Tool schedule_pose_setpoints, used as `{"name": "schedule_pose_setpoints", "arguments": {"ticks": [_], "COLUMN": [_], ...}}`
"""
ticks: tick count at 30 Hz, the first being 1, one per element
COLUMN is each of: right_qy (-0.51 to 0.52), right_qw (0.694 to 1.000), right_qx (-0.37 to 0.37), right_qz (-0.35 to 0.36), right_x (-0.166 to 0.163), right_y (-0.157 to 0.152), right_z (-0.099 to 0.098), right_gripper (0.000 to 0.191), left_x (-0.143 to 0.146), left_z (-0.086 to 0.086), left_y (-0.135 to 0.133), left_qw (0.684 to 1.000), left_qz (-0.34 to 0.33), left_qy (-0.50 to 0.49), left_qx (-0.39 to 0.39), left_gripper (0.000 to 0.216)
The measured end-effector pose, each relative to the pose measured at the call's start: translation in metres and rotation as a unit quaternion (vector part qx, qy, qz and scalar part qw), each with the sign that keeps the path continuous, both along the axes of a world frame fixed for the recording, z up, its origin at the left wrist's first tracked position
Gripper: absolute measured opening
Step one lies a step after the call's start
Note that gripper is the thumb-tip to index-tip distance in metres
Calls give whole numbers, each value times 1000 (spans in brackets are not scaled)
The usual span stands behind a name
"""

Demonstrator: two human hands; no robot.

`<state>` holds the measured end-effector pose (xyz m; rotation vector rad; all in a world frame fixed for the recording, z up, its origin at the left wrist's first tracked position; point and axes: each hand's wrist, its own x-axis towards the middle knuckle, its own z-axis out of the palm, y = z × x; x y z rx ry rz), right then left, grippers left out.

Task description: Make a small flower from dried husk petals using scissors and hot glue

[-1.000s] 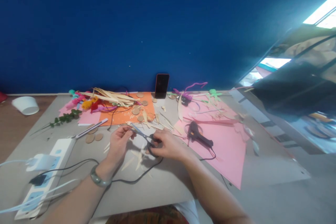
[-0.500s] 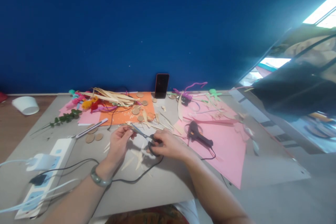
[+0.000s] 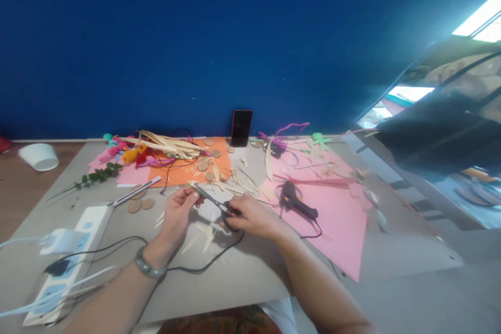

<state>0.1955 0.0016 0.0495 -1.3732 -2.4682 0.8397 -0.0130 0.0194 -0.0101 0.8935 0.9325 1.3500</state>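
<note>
My right hand [image 3: 252, 215] grips the black handles of a pair of scissors [image 3: 215, 202], whose blades point up and left. My left hand [image 3: 177, 211] pinches a thin pale straw strip [image 3: 192, 186] right at the blade tips. Both hands hover just above the grey table [image 3: 242, 271], over several loose straw offcuts [image 3: 205, 235]. A green bangle sits on my left wrist.
A black glue gun [image 3: 296, 200] lies on pink paper [image 3: 340, 219] to the right. Behind are orange paper [image 3: 183, 169] with straw and wooden discs, a phone [image 3: 241, 128] against the blue wall, pipe cleaners [image 3: 121, 151], a white power strip [image 3: 68, 250] at left, and a white cup [image 3: 38, 156].
The scissors have tilted slightly and their blades have closed a little on the straw strip. Both hands stay in nearly the same place.
</note>
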Motion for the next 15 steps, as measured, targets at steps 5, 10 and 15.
{"name": "schedule_pose_setpoints", "arguments": {"ticks": [5, 10, 15], "right_qy": [-12, -21, -25], "right_qw": [1000, 1000, 999], "right_qx": [6, 14, 26], "right_qz": [3, -5, -7], "right_x": [1, 0, 0], "right_y": [0, 0, 0], "right_z": [1, 3, 2], "right_gripper": [19, 17, 18], "left_x": [0, 1, -1], "left_z": [0, 1, -1], "left_y": [0, 0, 1], "left_qw": [1000, 1000, 1000], "left_qz": [1, 8, 9], "left_qy": [6, 14, 11], "left_qx": [-4, -6, -4], "left_gripper": [16, 16, 15]}}
